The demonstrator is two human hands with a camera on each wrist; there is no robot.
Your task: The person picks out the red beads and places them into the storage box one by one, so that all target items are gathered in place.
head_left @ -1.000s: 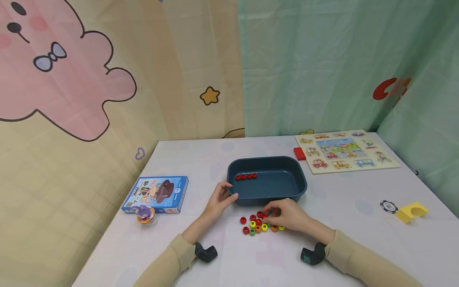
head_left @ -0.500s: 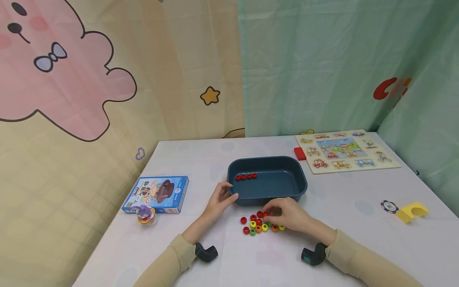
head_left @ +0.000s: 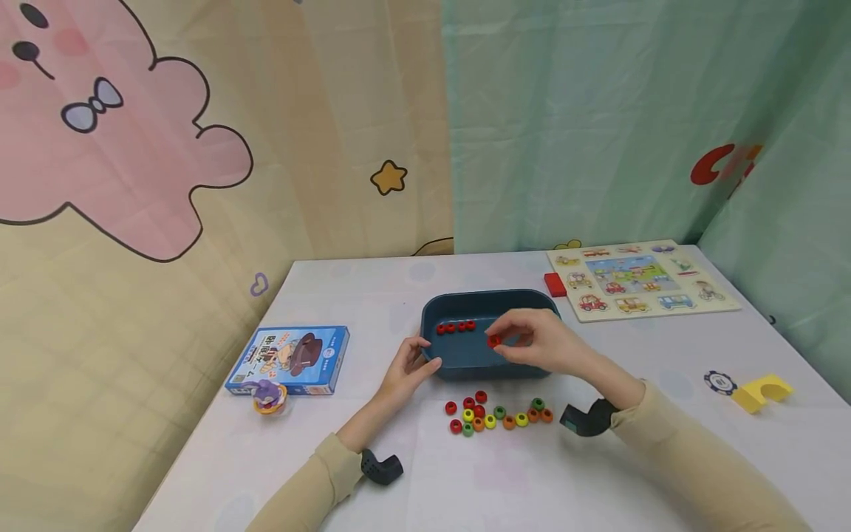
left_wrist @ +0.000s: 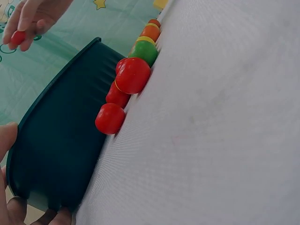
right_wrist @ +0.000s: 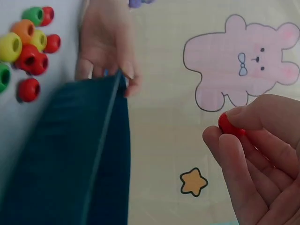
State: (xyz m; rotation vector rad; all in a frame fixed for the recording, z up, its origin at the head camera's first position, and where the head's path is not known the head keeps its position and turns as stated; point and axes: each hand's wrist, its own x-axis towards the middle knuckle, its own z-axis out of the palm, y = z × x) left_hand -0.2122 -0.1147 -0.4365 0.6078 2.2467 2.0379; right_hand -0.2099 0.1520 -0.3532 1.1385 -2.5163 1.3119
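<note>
A dark teal plastic tub (head_left: 439, 363) stands mid-table, with a row of several red beads (head_left: 450, 328) along its inner left side. My left hand (head_left: 403, 369) holds the tub's near left corner, its thumb at the rim in the left wrist view. Above the tub, my right hand (head_left: 548, 343) pinches a red bead (right_wrist: 229, 125) between thumb and fingers. In front of the tub lie loose red, yellow, green and orange beads (head_left: 490, 421), grouped closely on the cloth; several red ones (left_wrist: 133, 75) show large in the left wrist view.
At the left lie a blue picture box (head_left: 286, 360) and a purple-topped toy (head_left: 269, 397). A picture puzzle board (head_left: 638, 281) and a red block (head_left: 555, 284) lie at the back right. A poker chip (head_left: 721, 382) and yellow arch block (head_left: 762, 393) sit at the right.
My right hand has risen from the loose beads to over the tub, carrying a red bead. Beads it had covered now show. The left hand stays at the tub's corner.
</note>
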